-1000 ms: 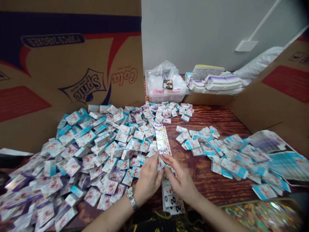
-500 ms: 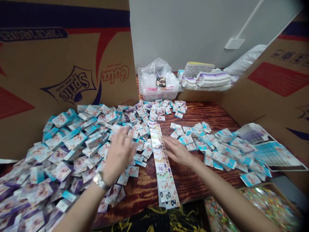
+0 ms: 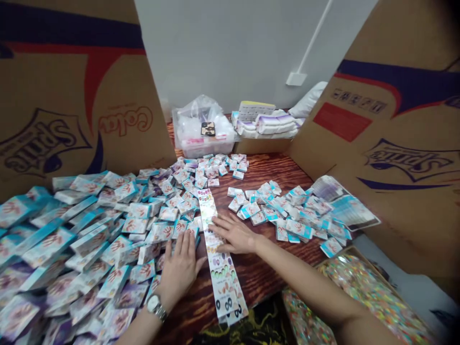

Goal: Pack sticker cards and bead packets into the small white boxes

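Note:
A long strip of printed stickers (image 3: 220, 268) lies lengthwise on the dark wooden table (image 3: 280, 172). My right hand (image 3: 235, 233) rests flat on the strip's middle, fingers stretched out. My left hand (image 3: 180, 266), with a wristwatch, lies flat with spread fingers just left of the strip, at the edge of a big heap of small teal, white and purple boxes (image 3: 89, 230). Neither hand holds anything.
A smaller heap of the same boxes (image 3: 287, 211) and flat printed sheets (image 3: 345, 206) lie to the right. Cardboard walls (image 3: 64, 110) stand at both sides. A plastic tub with a bag (image 3: 203, 129) and stacked packs (image 3: 266, 122) sit at the back. A tray of colourful bits (image 3: 362, 292) is at lower right.
The hands first pinched the strip near me, then let go and spread out. Now both lie flat, the right pressing on the strip. The camera has turned toward the right.

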A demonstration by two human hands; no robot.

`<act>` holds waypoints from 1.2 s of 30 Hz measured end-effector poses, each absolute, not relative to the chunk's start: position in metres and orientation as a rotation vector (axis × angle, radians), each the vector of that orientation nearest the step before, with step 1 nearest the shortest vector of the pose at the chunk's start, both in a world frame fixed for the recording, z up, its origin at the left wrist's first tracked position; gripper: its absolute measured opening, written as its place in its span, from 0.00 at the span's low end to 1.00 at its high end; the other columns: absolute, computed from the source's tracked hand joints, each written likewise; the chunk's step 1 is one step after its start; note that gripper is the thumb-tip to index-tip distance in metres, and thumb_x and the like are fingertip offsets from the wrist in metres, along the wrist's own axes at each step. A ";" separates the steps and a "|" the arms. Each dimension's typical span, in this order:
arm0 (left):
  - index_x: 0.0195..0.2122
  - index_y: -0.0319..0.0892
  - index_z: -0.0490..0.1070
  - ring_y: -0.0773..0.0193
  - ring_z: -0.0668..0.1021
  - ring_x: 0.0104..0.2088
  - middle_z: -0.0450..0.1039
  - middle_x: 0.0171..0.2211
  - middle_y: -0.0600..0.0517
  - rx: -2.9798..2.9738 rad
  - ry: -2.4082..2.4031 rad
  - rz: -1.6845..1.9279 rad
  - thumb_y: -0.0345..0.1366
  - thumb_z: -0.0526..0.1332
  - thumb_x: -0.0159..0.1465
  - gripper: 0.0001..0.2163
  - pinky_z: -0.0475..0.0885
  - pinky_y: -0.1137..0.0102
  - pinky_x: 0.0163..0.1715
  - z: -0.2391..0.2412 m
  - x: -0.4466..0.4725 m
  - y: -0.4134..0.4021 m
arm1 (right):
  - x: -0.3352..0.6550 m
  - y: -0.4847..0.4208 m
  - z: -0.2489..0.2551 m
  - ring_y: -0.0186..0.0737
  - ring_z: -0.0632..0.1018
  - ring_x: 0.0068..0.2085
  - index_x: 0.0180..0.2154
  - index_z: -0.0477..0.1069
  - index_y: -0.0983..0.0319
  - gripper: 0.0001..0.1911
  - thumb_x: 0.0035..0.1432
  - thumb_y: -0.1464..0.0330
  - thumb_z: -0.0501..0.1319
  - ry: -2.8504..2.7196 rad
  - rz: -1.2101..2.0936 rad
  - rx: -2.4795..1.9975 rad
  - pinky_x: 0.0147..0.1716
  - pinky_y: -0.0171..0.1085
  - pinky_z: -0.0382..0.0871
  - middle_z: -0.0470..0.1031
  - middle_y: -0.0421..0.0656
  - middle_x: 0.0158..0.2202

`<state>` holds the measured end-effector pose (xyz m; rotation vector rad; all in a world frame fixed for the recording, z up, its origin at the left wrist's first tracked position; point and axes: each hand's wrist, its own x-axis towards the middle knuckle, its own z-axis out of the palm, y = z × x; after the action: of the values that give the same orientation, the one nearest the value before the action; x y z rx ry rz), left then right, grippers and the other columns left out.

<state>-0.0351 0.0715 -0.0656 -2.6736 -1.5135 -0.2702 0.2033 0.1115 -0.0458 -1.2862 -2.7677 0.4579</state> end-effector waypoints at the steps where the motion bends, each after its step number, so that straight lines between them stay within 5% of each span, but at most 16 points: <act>1: 0.58 0.30 0.61 0.39 0.65 0.57 0.62 0.57 0.30 -2.669 -1.507 -0.288 0.44 0.51 0.65 0.26 0.58 0.43 0.53 -0.066 -0.036 0.072 | 0.211 0.118 -0.043 0.54 0.50 0.65 0.64 0.48 0.56 0.38 0.58 0.49 0.55 -2.722 0.417 -1.388 0.60 0.57 0.43 0.48 0.48 0.66; 8: 0.54 0.33 0.67 0.38 0.69 0.54 0.67 0.54 0.32 -2.611 -1.487 -0.317 0.41 0.52 0.64 0.21 0.61 0.43 0.50 -0.059 -0.031 0.074 | 0.283 0.183 -0.038 0.67 0.46 0.64 0.64 0.47 0.52 0.35 0.59 0.48 0.50 -2.344 0.307 -2.108 0.54 0.68 0.46 0.40 0.51 0.67; 13: 0.55 0.36 0.66 0.40 0.64 0.58 0.65 0.56 0.35 -2.602 -1.355 -0.473 0.42 0.51 0.65 0.21 0.60 0.46 0.52 -0.056 -0.023 0.069 | 0.291 0.181 -0.056 0.65 0.52 0.63 0.62 0.52 0.49 0.35 0.56 0.45 0.51 -2.454 0.436 -2.064 0.54 0.66 0.50 0.51 0.46 0.65; 22: 0.57 0.36 0.61 0.42 0.67 0.55 0.66 0.55 0.36 -2.730 -0.915 -0.629 0.39 0.53 0.63 0.22 0.59 0.51 0.52 -0.064 -0.001 0.050 | 0.304 0.097 -0.041 0.58 0.52 0.64 0.64 0.47 0.50 0.41 0.53 0.44 0.54 -2.590 0.306 -1.774 0.58 0.63 0.40 0.50 0.47 0.66; 28: 0.61 0.38 0.53 0.43 0.67 0.55 0.66 0.55 0.37 -2.778 -0.848 -0.650 0.39 0.52 0.62 0.26 0.58 0.51 0.53 -0.070 0.005 0.044 | 0.385 0.016 -0.058 0.57 0.52 0.63 0.63 0.52 0.58 0.31 0.62 0.54 0.49 -1.478 -0.255 -2.375 0.57 0.58 0.49 0.47 0.51 0.66; 31: 0.63 0.39 0.49 0.43 0.68 0.54 0.66 0.54 0.37 -2.776 -0.818 -0.649 0.40 0.52 0.62 0.28 0.57 0.51 0.53 -0.076 0.004 0.044 | 0.422 -0.007 -0.082 0.62 0.50 0.63 0.64 0.49 0.57 0.33 0.62 0.51 0.44 -0.940 -0.217 -2.595 0.53 0.64 0.51 0.43 0.52 0.66; 36: 0.65 0.41 0.46 0.44 0.69 0.53 0.67 0.54 0.39 -2.793 -0.758 -0.607 0.40 0.52 0.62 0.30 0.59 0.53 0.51 -0.083 0.002 0.046 | 0.443 0.000 -0.105 0.66 0.54 0.62 0.63 0.52 0.52 0.34 0.60 0.46 0.40 -0.813 -0.071 -2.659 0.50 0.70 0.51 0.49 0.51 0.65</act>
<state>0.0023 0.0463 -0.0827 -2.7931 -0.7583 -0.6069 0.4428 -0.0004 -0.1050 -2.6589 -0.8126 -0.0707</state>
